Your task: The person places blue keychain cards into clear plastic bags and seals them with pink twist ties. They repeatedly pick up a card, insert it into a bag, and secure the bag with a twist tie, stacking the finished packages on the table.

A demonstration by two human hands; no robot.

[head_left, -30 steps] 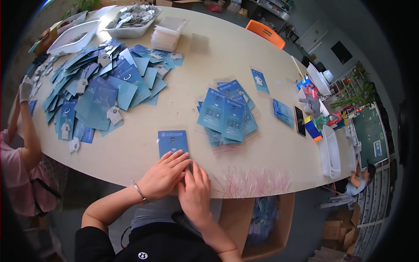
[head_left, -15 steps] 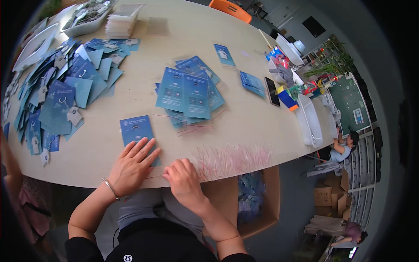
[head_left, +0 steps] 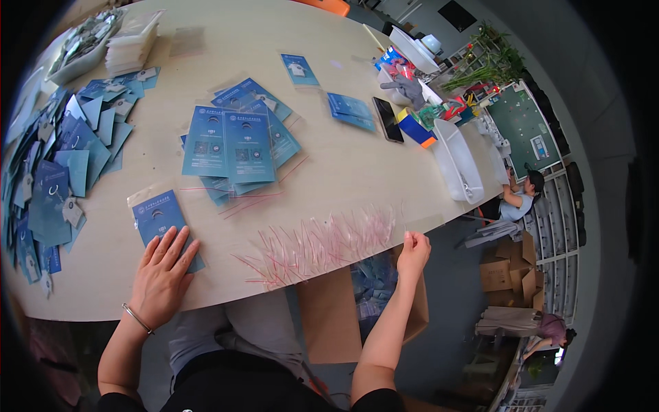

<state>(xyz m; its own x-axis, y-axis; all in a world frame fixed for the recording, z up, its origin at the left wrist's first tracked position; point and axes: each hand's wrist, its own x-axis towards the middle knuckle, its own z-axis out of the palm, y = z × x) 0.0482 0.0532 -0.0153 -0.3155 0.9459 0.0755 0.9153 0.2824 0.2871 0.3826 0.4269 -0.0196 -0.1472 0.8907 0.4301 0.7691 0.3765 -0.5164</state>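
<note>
My left hand [head_left: 162, 277] lies flat, fingers spread, on a blue card in a clear bag [head_left: 157, 214] near the table's front edge. My right hand [head_left: 412, 250] is off to the right at the table's rim, its fingertips pinched on a thin clear strip that rises from them. Between the hands a loose pile of pink-edged clear strips [head_left: 319, 245] is spread along the table edge.
A stack of bagged blue cards [head_left: 237, 144] lies mid-table and a heap of unbagged blue cards [head_left: 62, 161] at the left. Behind are clear bags [head_left: 134, 47], a phone [head_left: 388, 119], a tape roll [head_left: 416, 128] and white bins [head_left: 455, 163]. Another person [head_left: 518, 197] sits at right.
My right hand left its place beside the left hand and moved right, past the strip pile, to the table's rim. My left hand stays on the bagged card.
</note>
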